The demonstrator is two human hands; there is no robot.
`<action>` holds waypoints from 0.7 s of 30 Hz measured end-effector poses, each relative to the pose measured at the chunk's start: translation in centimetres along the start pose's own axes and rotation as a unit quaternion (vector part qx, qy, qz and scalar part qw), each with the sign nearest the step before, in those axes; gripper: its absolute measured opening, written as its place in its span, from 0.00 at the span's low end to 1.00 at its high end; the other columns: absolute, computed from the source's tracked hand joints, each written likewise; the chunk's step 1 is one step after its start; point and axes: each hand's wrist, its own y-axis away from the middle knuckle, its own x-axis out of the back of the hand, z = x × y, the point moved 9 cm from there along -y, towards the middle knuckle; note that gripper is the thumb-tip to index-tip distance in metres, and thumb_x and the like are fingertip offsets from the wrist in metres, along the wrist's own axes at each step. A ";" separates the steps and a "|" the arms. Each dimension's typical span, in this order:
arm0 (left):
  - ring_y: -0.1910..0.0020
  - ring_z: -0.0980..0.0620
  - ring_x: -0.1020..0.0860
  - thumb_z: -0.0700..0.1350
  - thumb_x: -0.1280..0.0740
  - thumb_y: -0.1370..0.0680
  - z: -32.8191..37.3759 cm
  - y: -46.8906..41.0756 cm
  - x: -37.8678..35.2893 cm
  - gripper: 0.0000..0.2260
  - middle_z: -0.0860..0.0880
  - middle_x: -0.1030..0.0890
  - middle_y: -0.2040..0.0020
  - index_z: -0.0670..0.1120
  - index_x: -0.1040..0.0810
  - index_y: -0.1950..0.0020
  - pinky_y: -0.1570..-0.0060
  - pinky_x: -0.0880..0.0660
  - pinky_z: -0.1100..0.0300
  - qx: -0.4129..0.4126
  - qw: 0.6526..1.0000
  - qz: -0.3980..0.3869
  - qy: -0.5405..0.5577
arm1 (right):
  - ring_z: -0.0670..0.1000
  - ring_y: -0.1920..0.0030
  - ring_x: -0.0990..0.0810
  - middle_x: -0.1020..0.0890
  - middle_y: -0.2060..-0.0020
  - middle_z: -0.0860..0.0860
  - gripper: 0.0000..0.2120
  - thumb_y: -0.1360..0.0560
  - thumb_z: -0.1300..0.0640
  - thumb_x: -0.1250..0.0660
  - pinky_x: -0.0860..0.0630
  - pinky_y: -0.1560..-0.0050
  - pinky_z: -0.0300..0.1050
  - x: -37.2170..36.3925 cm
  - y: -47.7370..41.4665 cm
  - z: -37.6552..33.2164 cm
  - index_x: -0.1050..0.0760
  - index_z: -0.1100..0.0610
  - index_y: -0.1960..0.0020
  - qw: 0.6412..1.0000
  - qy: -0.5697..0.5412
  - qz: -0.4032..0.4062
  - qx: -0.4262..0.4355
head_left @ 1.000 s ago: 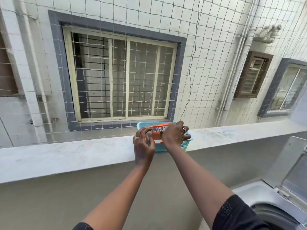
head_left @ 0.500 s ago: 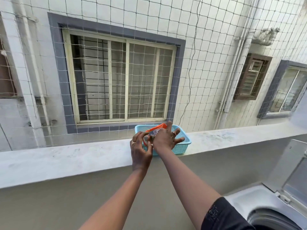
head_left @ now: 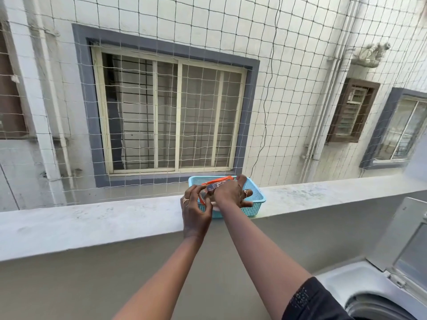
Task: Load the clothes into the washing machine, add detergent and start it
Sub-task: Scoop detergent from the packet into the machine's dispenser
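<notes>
My left hand (head_left: 196,212) pinches the orange detergent packet (head_left: 217,183) by its edge; my right hand (head_left: 231,192) lies across it, fingers splayed. Whether it grips, I cannot tell. The packet is just above the blue basket (head_left: 257,200) on the balcony ledge (head_left: 92,222). Lower right — the washing machine (head_left: 360,287), lid (head_left: 404,245) raised.

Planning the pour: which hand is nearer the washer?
Right. The right hand is over the basket, up-left of the washer; the left hand, pinching the packet, is at the basket's left corner, farther off.
</notes>
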 end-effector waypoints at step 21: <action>0.32 0.45 0.32 0.33 0.40 0.23 -1.0 1.1 0.0 0.15 0.44 0.27 0.33 0.41 0.25 0.38 0.32 0.38 0.55 0.123 0.989 0.007 0.081 | 0.59 0.44 0.29 0.37 0.37 0.56 0.23 0.33 0.65 0.26 0.25 0.46 0.49 5.2 0.6 4.4 0.29 0.68 0.40 0.961 -0.216 -0.063 -0.163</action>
